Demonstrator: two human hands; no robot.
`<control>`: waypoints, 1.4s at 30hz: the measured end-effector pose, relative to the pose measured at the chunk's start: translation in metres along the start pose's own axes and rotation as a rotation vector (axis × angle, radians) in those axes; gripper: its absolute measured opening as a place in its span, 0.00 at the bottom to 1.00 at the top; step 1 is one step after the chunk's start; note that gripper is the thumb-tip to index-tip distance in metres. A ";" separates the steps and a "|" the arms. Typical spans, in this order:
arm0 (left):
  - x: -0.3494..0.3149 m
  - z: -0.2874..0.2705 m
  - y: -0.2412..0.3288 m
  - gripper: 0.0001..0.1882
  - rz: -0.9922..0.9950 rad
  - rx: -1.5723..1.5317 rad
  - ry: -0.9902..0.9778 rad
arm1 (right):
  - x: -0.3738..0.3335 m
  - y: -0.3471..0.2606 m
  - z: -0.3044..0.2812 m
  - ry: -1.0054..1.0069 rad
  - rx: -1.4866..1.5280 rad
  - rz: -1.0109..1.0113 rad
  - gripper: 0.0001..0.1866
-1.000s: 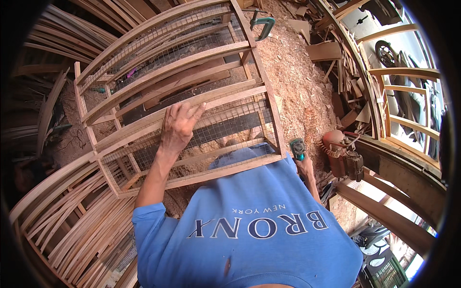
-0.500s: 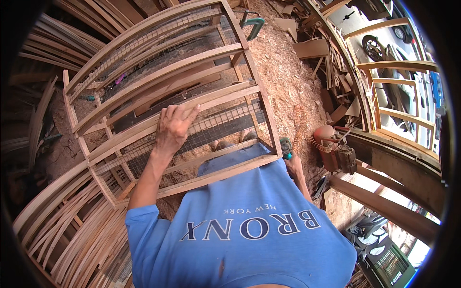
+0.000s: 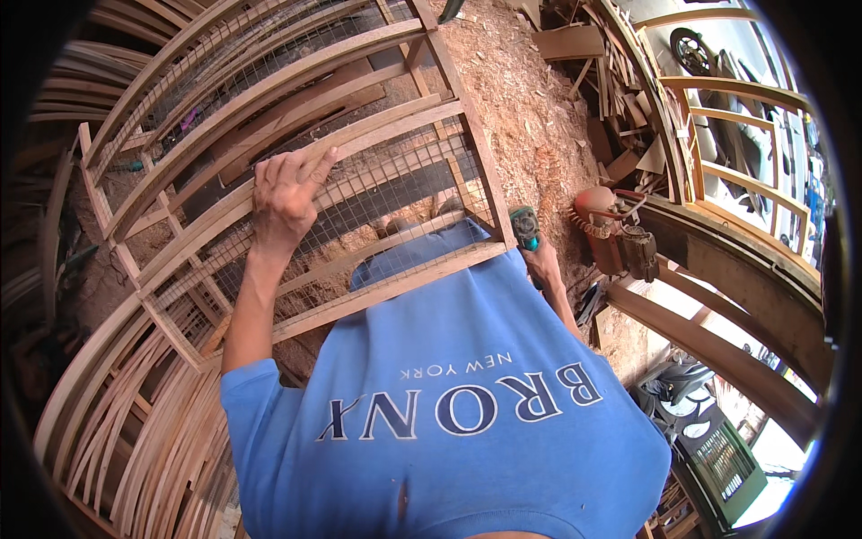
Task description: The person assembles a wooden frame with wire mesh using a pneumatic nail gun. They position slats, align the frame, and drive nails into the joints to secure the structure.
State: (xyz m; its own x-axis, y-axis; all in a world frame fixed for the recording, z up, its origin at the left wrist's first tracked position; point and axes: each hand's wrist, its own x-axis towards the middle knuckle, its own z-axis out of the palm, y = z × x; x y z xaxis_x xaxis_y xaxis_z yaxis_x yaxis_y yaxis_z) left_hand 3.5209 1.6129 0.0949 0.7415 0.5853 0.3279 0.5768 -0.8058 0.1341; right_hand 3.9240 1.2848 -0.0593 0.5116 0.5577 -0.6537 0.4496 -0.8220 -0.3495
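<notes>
A large wooden frame (image 3: 361,297) with several slats and wire mesh (image 3: 395,184) stands before my body, slanting across the view. My left hand (image 3: 289,193) is closed over one of its middle rails (image 3: 382,130), thumb and fingers wrapped round the wood. Beside the frame's near right corner, my right hand (image 3: 542,262) grips a dark green hand-held power tool (image 3: 524,226). Its head is close to the corner; I cannot tell whether it touches the wood. The frame partly hides the tool's working end.
Wood shavings (image 3: 498,99) cover the ground. A red air compressor (image 3: 600,216) stands at right, with an orange coiled hose (image 3: 549,180) near it. Thin wooden strips (image 3: 135,422) are stacked at lower left. Offcuts (image 3: 620,108) are heaped at upper right, beside another wooden frame (image 3: 736,87).
The frame and both hands appear shifted up and left in the view. The left hand stays on the same rail. The right hand keeps its place beside the corner, with slightly more of the tool showing.
</notes>
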 end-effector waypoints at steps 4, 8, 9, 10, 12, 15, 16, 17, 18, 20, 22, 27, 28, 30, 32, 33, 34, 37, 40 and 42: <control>0.000 0.002 -0.001 0.33 -0.003 -0.038 0.024 | 0.002 -0.004 -0.001 0.002 -0.004 -0.028 0.33; -0.001 0.003 -0.001 0.32 -0.014 -0.049 0.024 | 0.005 -0.006 0.001 -0.017 -0.034 -0.020 0.34; -0.001 0.004 -0.001 0.32 -0.012 -0.043 0.027 | 0.005 -0.006 0.001 -0.024 -0.020 -0.017 0.34; -0.001 0.004 -0.001 0.32 -0.013 -0.037 0.022 | 0.005 -0.006 0.001 -0.025 0.000 -0.028 0.34; -0.001 0.003 0.000 0.32 -0.018 -0.038 0.024 | 0.004 -0.008 0.000 -0.027 0.016 -0.032 0.34; 0.001 0.002 0.000 0.32 -0.022 -0.042 0.039 | 0.002 -0.015 -0.006 -0.014 -0.002 -0.030 0.33; 0.001 0.002 0.000 0.32 -0.020 -0.032 0.035 | 0.001 -0.018 -0.009 -0.004 -0.009 -0.039 0.33; 0.001 0.002 0.000 0.32 -0.022 -0.023 0.031 | -0.001 -0.022 -0.013 0.010 -0.026 -0.038 0.32; 0.001 0.002 0.001 0.32 -0.020 -0.023 0.043 | -0.004 -0.026 -0.018 0.007 -0.040 -0.027 0.31; 0.001 0.004 0.002 0.32 -0.022 -0.024 0.068 | -0.008 -0.035 -0.028 0.047 -0.039 -0.033 0.31; -0.001 0.006 0.003 0.33 -0.038 -0.050 0.072 | -0.014 -0.045 -0.039 0.074 -0.011 -0.029 0.32; -0.003 0.009 0.003 0.33 -0.050 -0.044 0.074 | -0.024 -0.066 -0.070 0.146 0.067 -0.085 0.30; -0.003 0.009 0.003 0.32 -0.049 -0.036 0.074 | -0.025 -0.069 -0.075 0.177 0.079 -0.114 0.29; -0.003 0.009 0.002 0.31 -0.044 -0.031 0.084 | -0.025 -0.074 -0.084 0.218 0.064 -0.123 0.29; -0.002 0.009 0.001 0.32 -0.039 -0.030 0.092 | -0.026 -0.076 -0.091 0.174 0.151 -0.098 0.28; -0.002 0.008 0.002 0.32 -0.037 -0.045 0.099 | -0.026 -0.076 -0.093 0.150 0.206 -0.101 0.28; -0.001 0.008 0.002 0.32 -0.038 -0.053 0.094 | -0.025 -0.077 -0.093 0.165 0.181 -0.108 0.28; 0.000 0.005 0.003 0.32 -0.041 -0.053 0.074 | -0.024 -0.078 -0.092 0.203 0.161 -0.169 0.28; 0.003 -0.001 0.004 0.32 -0.041 -0.048 0.048 | -0.025 -0.082 -0.088 0.167 0.131 -0.140 0.29; 0.006 -0.004 0.005 0.29 -0.054 -0.066 0.031 | -0.028 -0.085 -0.086 0.132 0.122 -0.116 0.29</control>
State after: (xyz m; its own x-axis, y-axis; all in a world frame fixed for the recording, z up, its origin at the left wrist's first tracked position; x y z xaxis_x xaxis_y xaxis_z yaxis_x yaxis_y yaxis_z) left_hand 3.5272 1.6120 0.1018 0.6984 0.6256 0.3475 0.5907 -0.7781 0.2137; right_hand 3.9347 1.3490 0.0465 0.5568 0.6527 -0.5138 0.4227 -0.7551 -0.5012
